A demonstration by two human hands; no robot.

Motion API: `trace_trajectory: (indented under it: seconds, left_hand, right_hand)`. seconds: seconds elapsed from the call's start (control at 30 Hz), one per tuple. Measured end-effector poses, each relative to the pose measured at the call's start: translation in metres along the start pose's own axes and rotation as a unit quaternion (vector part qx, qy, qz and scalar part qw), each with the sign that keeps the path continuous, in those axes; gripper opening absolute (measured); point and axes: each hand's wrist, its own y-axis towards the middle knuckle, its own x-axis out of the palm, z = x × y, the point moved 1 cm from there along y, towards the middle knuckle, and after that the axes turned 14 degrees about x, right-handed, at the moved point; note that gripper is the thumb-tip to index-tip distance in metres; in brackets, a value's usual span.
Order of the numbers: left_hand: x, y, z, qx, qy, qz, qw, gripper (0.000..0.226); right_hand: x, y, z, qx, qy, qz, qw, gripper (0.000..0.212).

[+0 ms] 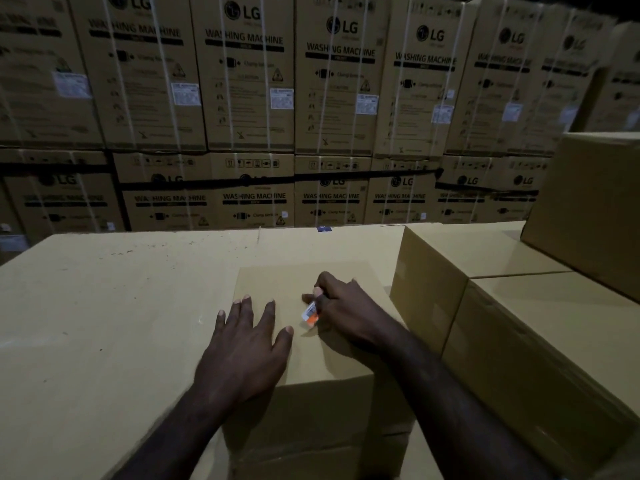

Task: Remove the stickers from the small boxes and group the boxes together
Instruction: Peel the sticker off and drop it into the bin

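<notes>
Sticker (309, 312), one, white and orange, sits at frame centre, pinched in our right hand (341, 315) above the small box (304, 282). Our left hand (247, 344) presses flat, fingers straight, on its top. Three more plain boxes (485, 251) stand at right.

**Small cardboard box with a half-peeled sticker**

A plain brown small box (304, 341) sits upright, its flat top directly beneath both hands. A small orange-and-white sticker (309, 312) stands partly lifted off that top, just at the right hand's fingertips and to the right of the left hand's thumb. Two more small boxes (519, 341) of the same brown card sit side by side, touching, to the right of the right hand.
</notes>
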Motion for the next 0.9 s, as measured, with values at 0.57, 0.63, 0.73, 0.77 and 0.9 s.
trace_trajectory:
  seconds: [0.57,0.63,0.73,0.77,0.9]
  left_hand:
    - [0.001,-0.003,0.001,0.003,0.018,0.05,0.999,0.065]
    - [-0.002,-0.004,0.002,0.002,0.025,0.064,0.998,0.065]
    - [-0.005,-0.005,0.004,0.005,0.023,0.076,0.997,0.065]
    - [-0.006,-0.005,0.005,0.007,0.02,0.076,0.997,0.065]
    - [-0.011,-0.008,0.011,0.014,0.019,0.086,0.996,0.08]
  right_hand:
    - [-0.033,-0.024,0.029,0.028,0.178,0.052,0.982,0.018]
    - [-0.034,-0.026,0.03,0.02,0.181,0.067,0.981,0.019]
    - [-0.035,-0.03,0.029,0.008,0.176,0.084,0.981,0.023]
    - [-0.034,-0.032,0.029,-0.002,0.167,0.092,0.982,0.024]
    - [-0.027,-0.037,0.032,-0.036,0.147,0.15,0.977,0.025]
